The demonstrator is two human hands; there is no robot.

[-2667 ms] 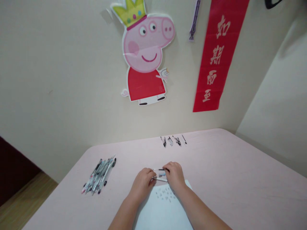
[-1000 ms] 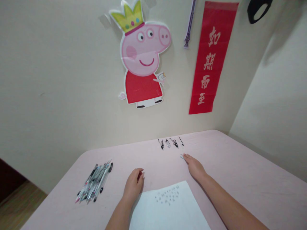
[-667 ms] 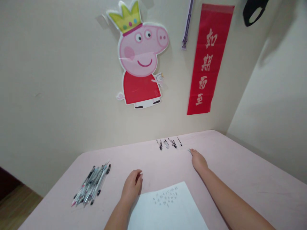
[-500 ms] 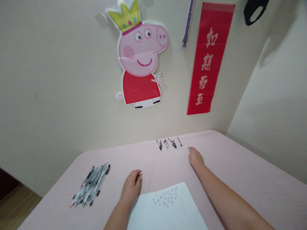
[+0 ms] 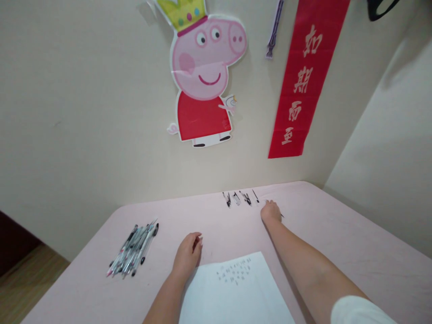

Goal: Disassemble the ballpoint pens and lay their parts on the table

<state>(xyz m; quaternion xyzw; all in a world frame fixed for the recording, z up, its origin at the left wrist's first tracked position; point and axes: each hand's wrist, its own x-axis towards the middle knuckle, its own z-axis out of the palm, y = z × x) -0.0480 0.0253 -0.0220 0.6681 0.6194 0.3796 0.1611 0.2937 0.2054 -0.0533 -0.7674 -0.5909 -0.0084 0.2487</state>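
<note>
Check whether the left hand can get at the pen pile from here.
Likely yes: the left hand appears to hold nothing, the pen pile lies to its left, and only pink tablecloth shows between them.

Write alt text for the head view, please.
Right hand near the table's far edge, right of a row of small parts, its grip unclear; left hand beside a marked paper. Pens lie piled at left; pig cutout on the wall behind.
</note>
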